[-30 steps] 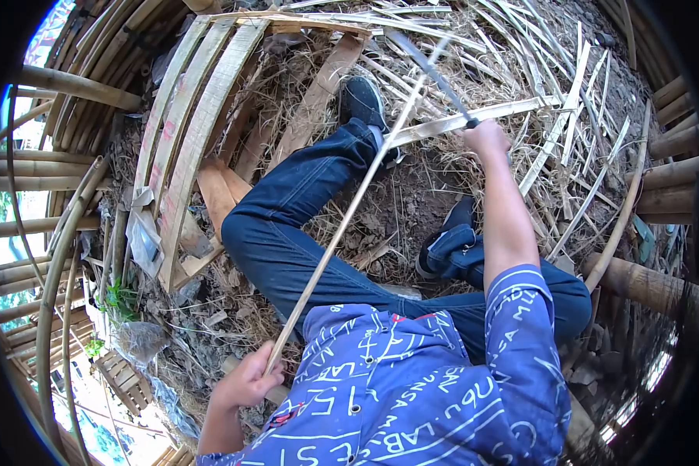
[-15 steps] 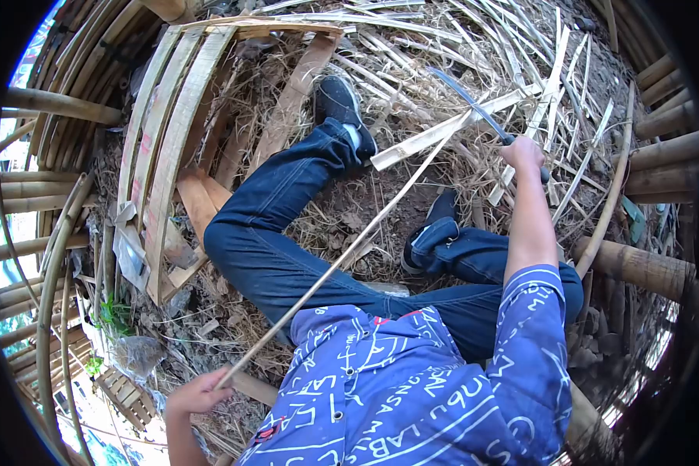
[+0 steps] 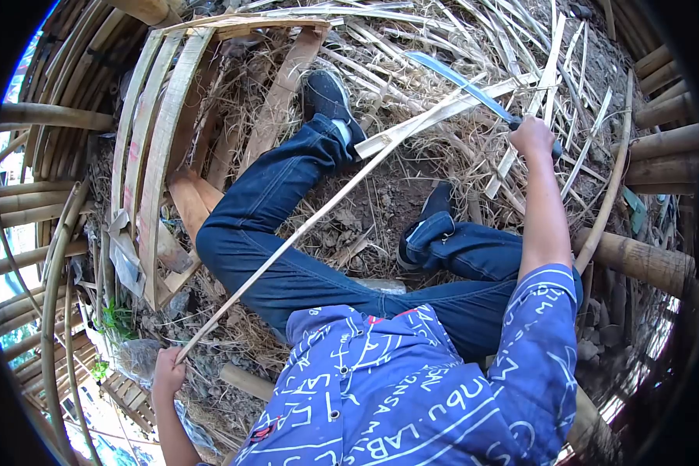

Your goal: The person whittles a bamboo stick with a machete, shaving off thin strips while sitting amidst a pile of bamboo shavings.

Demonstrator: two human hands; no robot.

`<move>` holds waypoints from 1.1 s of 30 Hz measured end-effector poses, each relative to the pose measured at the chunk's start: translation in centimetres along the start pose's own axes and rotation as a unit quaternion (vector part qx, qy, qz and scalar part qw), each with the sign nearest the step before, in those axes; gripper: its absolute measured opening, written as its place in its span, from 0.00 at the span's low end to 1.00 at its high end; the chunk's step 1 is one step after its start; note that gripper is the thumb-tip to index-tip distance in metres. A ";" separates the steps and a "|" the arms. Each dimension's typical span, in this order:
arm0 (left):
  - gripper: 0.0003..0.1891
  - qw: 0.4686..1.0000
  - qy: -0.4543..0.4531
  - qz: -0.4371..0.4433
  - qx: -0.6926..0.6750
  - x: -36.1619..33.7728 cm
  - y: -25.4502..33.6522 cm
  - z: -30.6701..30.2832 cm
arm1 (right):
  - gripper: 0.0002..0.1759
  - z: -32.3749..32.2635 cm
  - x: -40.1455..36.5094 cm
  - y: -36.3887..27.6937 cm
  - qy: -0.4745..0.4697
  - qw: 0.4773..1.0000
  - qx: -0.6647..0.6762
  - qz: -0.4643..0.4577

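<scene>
My left hand (image 3: 168,371), at the lower left, is closed round the near end of a long thin bamboo strip (image 3: 318,216). The strip slants over my bent leg, its far end crossing a pale flat slat (image 3: 458,107) on the ground. At the upper right, my right hand (image 3: 533,138) grips the dark handle of a machete (image 3: 464,85). Its long, slightly curved blade points up and left, above the slat and close to the strip's far end.
Loose bamboo strips and shavings litter the ground (image 3: 392,182) around my feet. A wooden slatted frame (image 3: 163,132) leans at the left. Bamboo poles (image 3: 637,260) line the right side, and more poles (image 3: 35,202) form a fence on the left. A translucent plastic bag (image 3: 140,357) lies near my left hand.
My left hand has moved left and up, swinging the strip's near end with it. The machete has tilted a little, showing more of its blade face. The whole view has shifted slightly.
</scene>
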State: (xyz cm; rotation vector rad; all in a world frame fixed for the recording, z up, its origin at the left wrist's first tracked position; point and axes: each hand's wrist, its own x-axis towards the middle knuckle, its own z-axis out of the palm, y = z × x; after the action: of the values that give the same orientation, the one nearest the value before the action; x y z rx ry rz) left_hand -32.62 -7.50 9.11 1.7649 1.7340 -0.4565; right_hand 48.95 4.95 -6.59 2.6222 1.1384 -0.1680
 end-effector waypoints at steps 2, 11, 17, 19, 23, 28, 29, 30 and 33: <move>0.05 0.997 -0.024 -0.050 0.056 0.3 -0.4 -0.3 | 0.17 -0.4 0.3 -0.1 0.003 1.000 0.009 -0.014; 0.09 0.997 0.053 0.048 -0.022 1.5 4.4 2.2 | 0.16 -0.1 -3.1 -2.0 0.055 0.992 0.062 -0.099; 0.07 0.997 0.074 0.031 0.003 -1.3 1.2 1.1 | 0.14 -2.5 -2.5 2.3 -0.035 0.999 -0.003 -0.036; 0.08 0.997 0.071 0.033 0.003 -3.6 -2.6 0.7 | 0.18 -2.9 -1.2 7.5 0.006 0.996 0.047 0.082; 0.12 0.997 0.077 -0.032 -0.004 -4.1 0.6 0.2 | 0.24 -0.1 0.3 15.9 0.048 0.975 0.088 0.199; 0.15 0.993 0.081 -0.058 -0.056 -0.1 0.5 1.6 | 0.23 -3.0 -2.5 13.7 0.062 0.977 0.111 0.169; 0.16 0.994 0.081 -0.047 -0.063 0.6 2.5 1.0 | 0.23 -3.8 -3.0 12.9 0.065 0.978 0.113 0.163; 0.16 0.993 0.081 -0.038 -0.071 1.0 3.6 0.6 | 0.22 -4.4 -3.1 12.5 0.069 0.979 0.115 0.155; 0.15 0.993 0.074 -0.014 -0.088 2.2 5.3 0.2 | 0.21 -5.3 -3.1 11.4 0.093 0.977 0.136 0.138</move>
State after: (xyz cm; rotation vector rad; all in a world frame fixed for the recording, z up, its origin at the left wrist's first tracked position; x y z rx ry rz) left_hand -27.15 -5.73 8.55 1.6859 1.8429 -0.1815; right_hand 55.12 -3.09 1.52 3.0617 0.8402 -0.0230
